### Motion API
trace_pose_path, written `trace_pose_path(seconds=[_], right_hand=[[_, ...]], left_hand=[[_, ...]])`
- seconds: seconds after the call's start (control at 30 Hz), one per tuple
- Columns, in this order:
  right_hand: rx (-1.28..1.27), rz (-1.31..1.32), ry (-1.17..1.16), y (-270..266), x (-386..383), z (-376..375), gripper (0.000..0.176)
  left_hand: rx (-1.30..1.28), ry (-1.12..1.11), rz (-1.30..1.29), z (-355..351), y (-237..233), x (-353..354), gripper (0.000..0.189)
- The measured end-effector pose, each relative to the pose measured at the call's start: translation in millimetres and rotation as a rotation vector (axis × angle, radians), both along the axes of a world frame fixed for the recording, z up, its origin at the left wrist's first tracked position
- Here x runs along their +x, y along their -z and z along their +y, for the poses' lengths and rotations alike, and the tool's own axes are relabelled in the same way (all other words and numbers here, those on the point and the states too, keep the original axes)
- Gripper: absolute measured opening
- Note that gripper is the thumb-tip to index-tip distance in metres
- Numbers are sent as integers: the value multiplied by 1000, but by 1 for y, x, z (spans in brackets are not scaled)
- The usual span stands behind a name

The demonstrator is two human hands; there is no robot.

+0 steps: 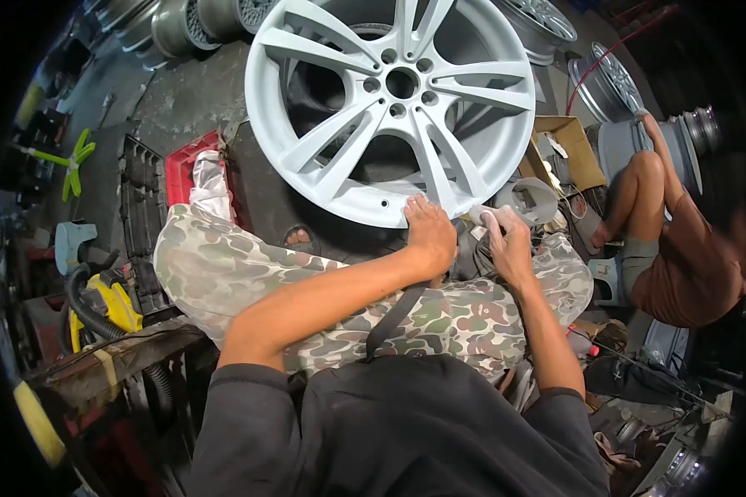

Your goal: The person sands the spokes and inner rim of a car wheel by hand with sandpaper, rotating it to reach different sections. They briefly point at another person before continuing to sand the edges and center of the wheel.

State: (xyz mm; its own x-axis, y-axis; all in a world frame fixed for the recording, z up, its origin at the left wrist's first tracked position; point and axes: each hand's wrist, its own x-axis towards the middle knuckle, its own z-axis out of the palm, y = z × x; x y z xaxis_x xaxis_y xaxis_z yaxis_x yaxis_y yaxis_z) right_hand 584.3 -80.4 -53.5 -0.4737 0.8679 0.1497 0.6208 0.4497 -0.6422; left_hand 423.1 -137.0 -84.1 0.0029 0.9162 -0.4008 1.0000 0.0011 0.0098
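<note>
A large white-grey alloy wheel rim with paired spokes stands in front of me, its face turned towards me. My left hand is closed over its lower edge, fingers together on the outer lip near the valve hole. Just to the right, my right hand is closed with thumb and fingers at the same lip. A small pale piece shows at its fingertips, too little visible to name. Below both hands are my camouflage-patterned trousers.
More alloy wheels lie at the back. A cardboard box and a white bucket stand to the right, where another person sits. At left are a red crate, a yellow machine and a green star-shaped stand.
</note>
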Motion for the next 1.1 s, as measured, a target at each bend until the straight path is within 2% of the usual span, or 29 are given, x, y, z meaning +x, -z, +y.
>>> trace_pose_path(seconds=[0.07,0.1,0.13,0.2,0.27,0.3,0.37,0.47,0.53,0.6,0.63,0.67,0.73,0.8,0.87,0.93,1.0,1.07,1.1], right_hand=[[-43,6,10,0,0,3,24],[-186,112,71,1,-2,3,26],[-331,218,135,2,-2,4,28],[-344,220,138,8,1,9,32],[-566,385,166,4,0,8,33],[-585,409,151,-1,-1,7,35],[-634,481,154,0,-3,7,35],[-711,569,131,-3,-7,8,35],[-744,586,108,0,-8,10,35],[-725,527,85,4,-9,11,33],[-706,507,90,6,-11,9,29],[-689,487,97,7,-13,9,25],[-652,450,78,4,-16,7,21],[-623,431,56,0,-21,7,20],[-605,391,58,-10,-25,5,20],[-587,341,52,-12,-27,5,20],[-130,223,-55,-7,-27,4,20],[-158,230,-44,-13,-29,-2,21],[-174,243,-27,-14,-29,-6,21]], left_hand=[[36,3,-408,2,7,-21,90],[-178,39,-618,6,-19,-43,85],[-182,38,-598,-4,-12,-53,85],[81,153,-439,-28,9,-69,83],[167,243,-105,-52,10,-95,83],[165,266,-94,-57,6,-106,83],[137,328,462,-62,-1,-121,67],[109,316,530,-61,-5,-112,61],[75,312,590,-54,-14,-94,65],[-37,336,316,-40,-20,-86,73],[-161,392,166,-31,-45,-84,77],[-160,383,170,-21,-56,-90,77],[-297,258,-303,-2,-72,-111,68],[-161,210,-451,17,-92,-143,52],[18,159,-304,33,-130,-177,41],[183,100,-238,57,-146,-224,37],[387,46,-376,74,-152,-282,41],[520,-53,-249,84,-151,-328,39],[526,-185,-359,83,-151,-339,38]])
